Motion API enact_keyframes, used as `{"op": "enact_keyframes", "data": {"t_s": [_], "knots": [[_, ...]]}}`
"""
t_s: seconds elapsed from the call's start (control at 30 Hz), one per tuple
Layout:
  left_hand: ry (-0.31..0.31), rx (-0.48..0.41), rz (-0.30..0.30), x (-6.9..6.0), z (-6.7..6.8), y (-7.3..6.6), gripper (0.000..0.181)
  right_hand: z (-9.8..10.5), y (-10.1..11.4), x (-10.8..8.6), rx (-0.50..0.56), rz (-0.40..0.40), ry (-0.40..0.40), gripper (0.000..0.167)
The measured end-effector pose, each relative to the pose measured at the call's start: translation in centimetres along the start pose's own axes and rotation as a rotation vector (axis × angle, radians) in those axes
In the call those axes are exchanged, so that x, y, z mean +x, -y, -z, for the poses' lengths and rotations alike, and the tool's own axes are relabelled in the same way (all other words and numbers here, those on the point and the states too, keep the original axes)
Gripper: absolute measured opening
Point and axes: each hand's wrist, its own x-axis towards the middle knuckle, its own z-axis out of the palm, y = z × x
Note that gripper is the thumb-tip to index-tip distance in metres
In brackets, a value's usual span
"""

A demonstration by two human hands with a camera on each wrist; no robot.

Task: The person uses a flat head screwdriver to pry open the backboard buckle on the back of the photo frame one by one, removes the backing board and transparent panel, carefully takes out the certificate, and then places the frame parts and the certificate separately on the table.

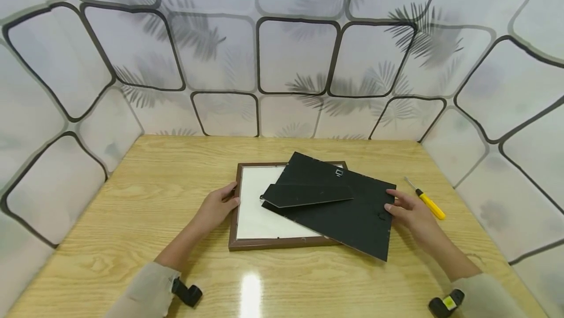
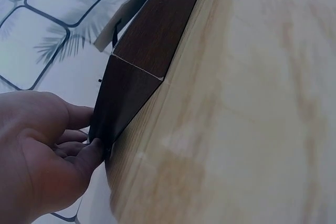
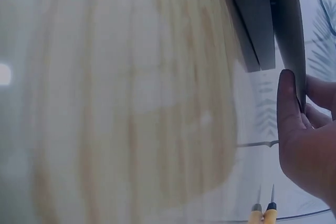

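Observation:
A brown picture frame [image 1: 286, 243] lies face down on the table, a white sheet [image 1: 260, 222] showing inside it. My left hand [image 1: 216, 210] holds the frame's left side, thumb and fingertips against the edge in the left wrist view. Over the frame's right part is a black backing board [image 1: 365, 210], turned askew, with a fold-out stand [image 1: 308, 194] on its back. My right hand [image 1: 411, 217] pinches the board's right edge. In the right wrist view the board [image 3: 289, 19] is raised above the frame at that end. The board hides much of the frame's right side.
A screwdriver [image 1: 432, 205] with a yellow handle lies right of my right hand. The wood-grain table [image 1: 176, 171] meets a patterned wall covering [image 1: 291, 63] at the back and on both sides.

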Motion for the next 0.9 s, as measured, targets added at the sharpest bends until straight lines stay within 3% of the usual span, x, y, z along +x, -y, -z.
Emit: {"op": "enact_keyframes", "data": {"t_s": [0.13, 0.33, 0.5, 0.67, 0.8, 0.9], "knots": [[0.008, -0.027, 0.013, -0.1, -0.1, -0.1, 0.065, 0.0, -0.3, 0.1, 0.074, -0.016, 0.006, 0.071], [0.045, -0.035, 0.012, 0.0, -0.3, -0.2, 0.068, 0.4, -0.7, -0.6, 0.34, -0.013, -0.009, 0.074], [0.064, -0.038, 0.001, -0.2, -0.2, -0.5, 0.067, 1.3, -0.8, -1.7, 0.594, -0.019, -0.11, 0.061], [0.068, -0.016, 0.021, -0.4, 0.3, -0.4, 0.067, 2.3, -0.9, -2.7, 0.767, -0.012, -0.223, 0.044], [0.061, -0.003, 0.035, -0.6, 0.8, 0.3, 0.068, 2.8, -1.1, -3.4, 0.866, 0.032, -0.301, 0.046], [0.059, 0.005, 0.027, -0.8, 1.3, 1.0, 0.068, 2.9, -1.3, -3.8, 0.932, 0.05, -0.352, 0.061]]}}
